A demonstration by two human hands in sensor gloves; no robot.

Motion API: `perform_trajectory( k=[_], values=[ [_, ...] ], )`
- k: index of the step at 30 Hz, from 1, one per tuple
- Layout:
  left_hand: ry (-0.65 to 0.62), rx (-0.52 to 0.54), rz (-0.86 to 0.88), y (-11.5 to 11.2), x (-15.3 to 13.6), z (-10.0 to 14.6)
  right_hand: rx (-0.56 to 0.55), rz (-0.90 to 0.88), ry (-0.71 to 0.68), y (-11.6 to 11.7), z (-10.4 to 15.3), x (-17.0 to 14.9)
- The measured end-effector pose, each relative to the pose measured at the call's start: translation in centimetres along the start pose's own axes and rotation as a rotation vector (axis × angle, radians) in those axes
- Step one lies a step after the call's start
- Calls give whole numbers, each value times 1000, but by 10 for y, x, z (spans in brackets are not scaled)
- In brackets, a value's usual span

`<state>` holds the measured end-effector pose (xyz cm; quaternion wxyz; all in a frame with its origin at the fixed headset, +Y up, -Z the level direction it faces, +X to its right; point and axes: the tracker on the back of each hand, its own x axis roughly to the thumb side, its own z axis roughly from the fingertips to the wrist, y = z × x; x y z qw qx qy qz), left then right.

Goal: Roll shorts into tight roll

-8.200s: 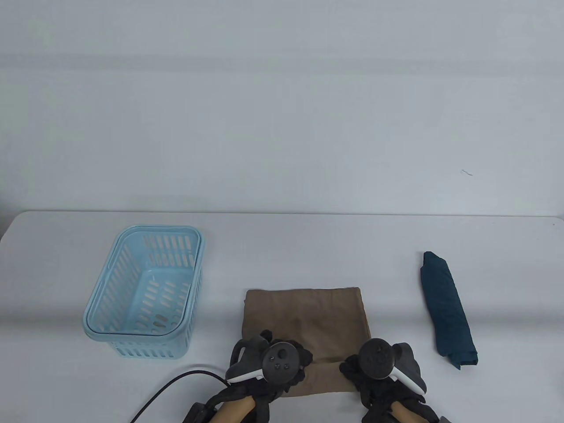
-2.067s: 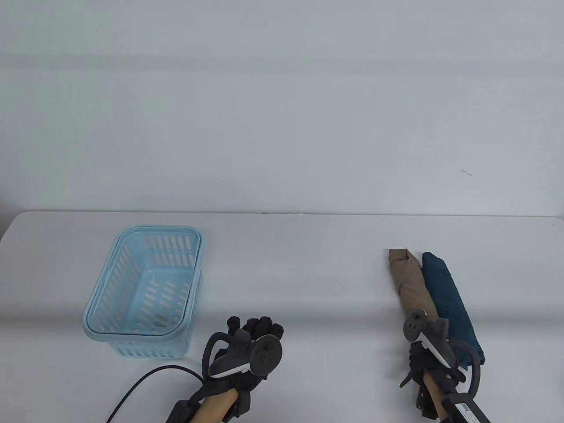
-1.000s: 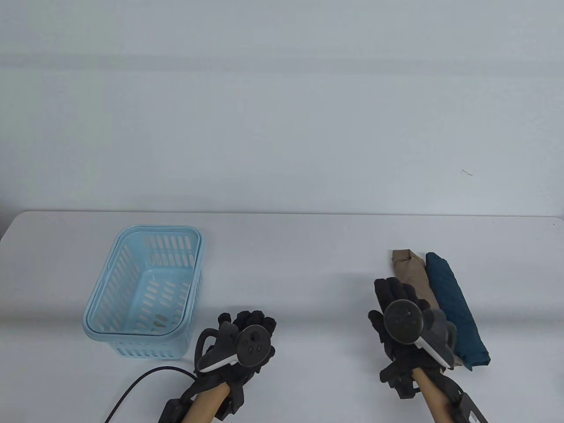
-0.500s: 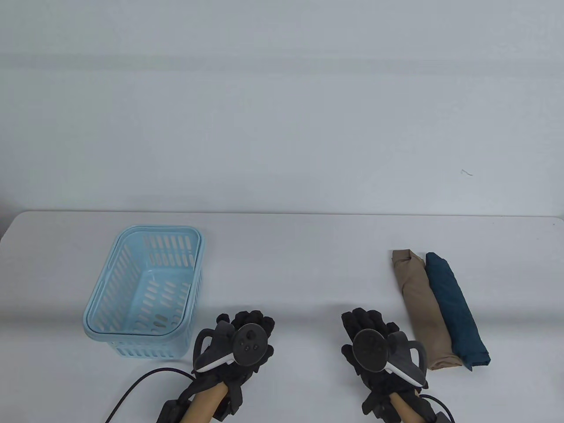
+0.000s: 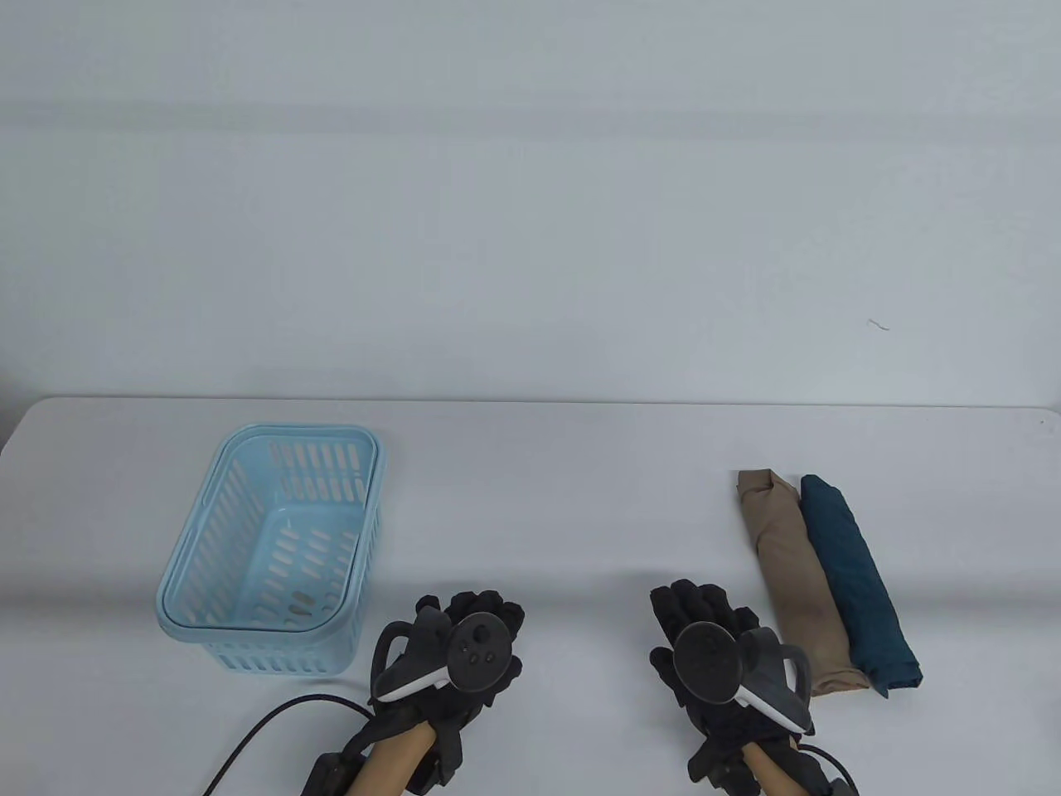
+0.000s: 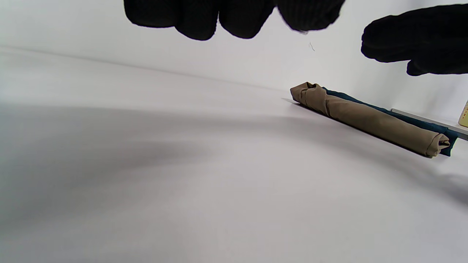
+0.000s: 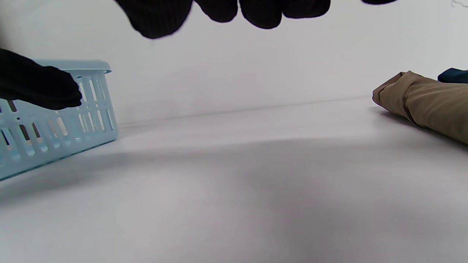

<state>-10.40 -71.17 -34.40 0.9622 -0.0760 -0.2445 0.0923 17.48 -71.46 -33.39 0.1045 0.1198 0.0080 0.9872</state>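
The tan rolled fabric shorts (image 5: 800, 580) lie just right of the empty, loosely open right grip (image 5: 713, 643), long axis running away, beside the dark teal fabric roll (image 5: 858, 580); the left grip (image 5: 460, 651) hangs slack, well apart.

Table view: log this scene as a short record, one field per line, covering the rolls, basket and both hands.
tan roll: rolled, lying on the table, touching the blue roll's left side
blue roll: rolled, at the table's right
basket: light blue, at the table's left, no clothes in it
left hand: near the table's front edge, holds nothing
right hand: left of the tan roll, holds nothing
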Motion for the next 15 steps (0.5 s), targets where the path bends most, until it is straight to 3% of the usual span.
perform_trajectory(
  k=[15],
  values=[
    [0, -24, -8, -3, 1, 0, 22, 6, -13, 2, 0, 4]
  ],
)
